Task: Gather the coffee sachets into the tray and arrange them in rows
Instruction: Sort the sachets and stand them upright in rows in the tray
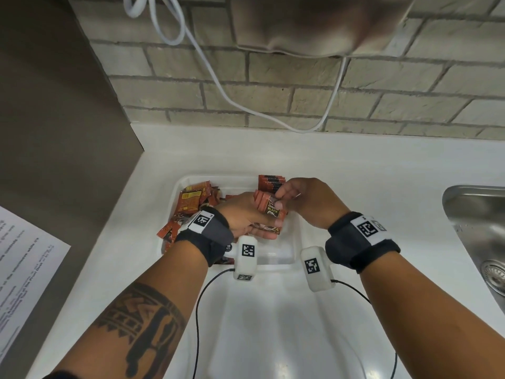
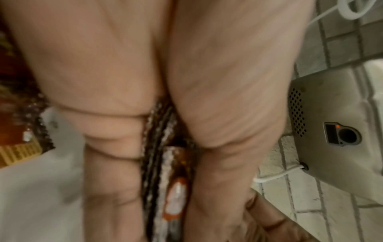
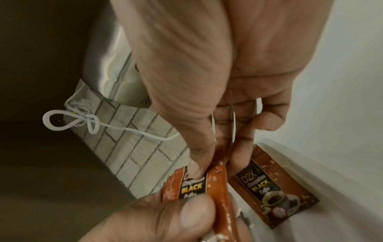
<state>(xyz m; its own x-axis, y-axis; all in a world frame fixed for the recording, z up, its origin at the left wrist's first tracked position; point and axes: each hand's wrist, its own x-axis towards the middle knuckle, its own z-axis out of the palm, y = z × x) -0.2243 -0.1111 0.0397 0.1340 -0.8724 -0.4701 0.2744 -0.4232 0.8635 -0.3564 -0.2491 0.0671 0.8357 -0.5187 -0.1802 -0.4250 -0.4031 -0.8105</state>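
Note:
A white tray (image 1: 276,255) sits on the white counter. Loose orange-brown coffee sachets (image 1: 191,203) lie heaped in its left half. A short row of sachets (image 1: 270,183) stands on edge at the tray's back right. My left hand (image 1: 246,217) grips a stack of sachets (image 1: 269,207) over the tray's middle; the stack's edges (image 2: 163,163) show between palm and fingers. My right hand (image 1: 297,196) pinches the front sachet (image 3: 192,186) of that stack between thumb and fingers. One sachet (image 3: 275,190) lies flat in the tray.
A steel sink (image 1: 478,228) lies at the right edge of the counter. A printed sheet (image 1: 24,269) lies at the left. A white cable (image 1: 218,86) hangs down the brick wall from a wall-mounted appliance (image 1: 314,23). A brown panel closes the left side.

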